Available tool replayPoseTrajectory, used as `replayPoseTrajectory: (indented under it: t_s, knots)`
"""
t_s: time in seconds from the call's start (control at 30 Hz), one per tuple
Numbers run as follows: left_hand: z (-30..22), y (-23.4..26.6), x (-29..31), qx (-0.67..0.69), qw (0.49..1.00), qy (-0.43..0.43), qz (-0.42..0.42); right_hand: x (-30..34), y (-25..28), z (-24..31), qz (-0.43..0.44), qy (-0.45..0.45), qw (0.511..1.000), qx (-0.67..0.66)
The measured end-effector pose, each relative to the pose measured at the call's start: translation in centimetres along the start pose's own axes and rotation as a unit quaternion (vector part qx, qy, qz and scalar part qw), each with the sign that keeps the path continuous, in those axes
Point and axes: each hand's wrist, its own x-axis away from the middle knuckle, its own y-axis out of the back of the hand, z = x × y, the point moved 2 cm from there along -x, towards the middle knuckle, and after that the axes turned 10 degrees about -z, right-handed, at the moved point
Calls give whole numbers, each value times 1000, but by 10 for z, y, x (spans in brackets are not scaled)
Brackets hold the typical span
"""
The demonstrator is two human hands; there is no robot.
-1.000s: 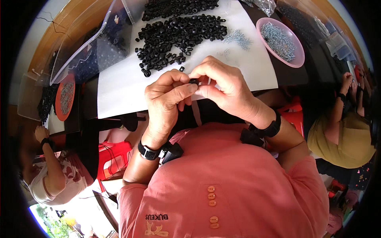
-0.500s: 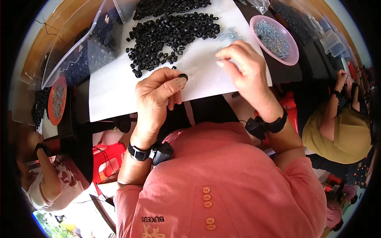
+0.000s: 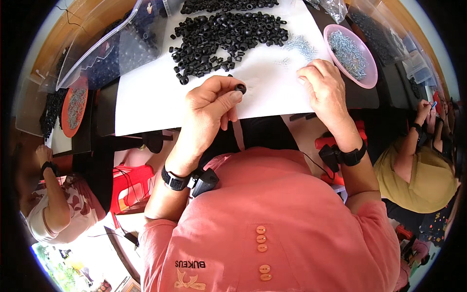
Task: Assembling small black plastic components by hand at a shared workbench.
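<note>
Jutting from left grip (image 3: 210, 103): round black piece (image 3: 240, 88)

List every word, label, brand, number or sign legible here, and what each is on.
Coral-pink shirt chest: one line of dark lettering, upside down, wording not copied; pale emblem beside it.
Left wrist's black watch: display too small to read.
Elsewhere: nothing readable.

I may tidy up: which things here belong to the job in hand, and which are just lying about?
Likely in the job:
black piece held by the left hand
pile of black pieces
small silvery-blue pieces near the right hand
white sheet under them
pink bowl of similar pieces

Probably just about:
clear plastic bag
red stool
</note>
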Motion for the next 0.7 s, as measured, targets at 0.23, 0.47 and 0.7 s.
replayPoseTrajectory:
  t_s: [0.23,0.47,0.7]
  knots:
    - [2,1,1,7,1000,1,0,-33,6,33,-54,-50,970,-231]
    - [0,1,5,-14,1000,-20,8,-51,-19,76,-21,-42,930,-364]
    - [3,8,6,34,999,-14,2,-39,-19,87,-41,6,944,-326]
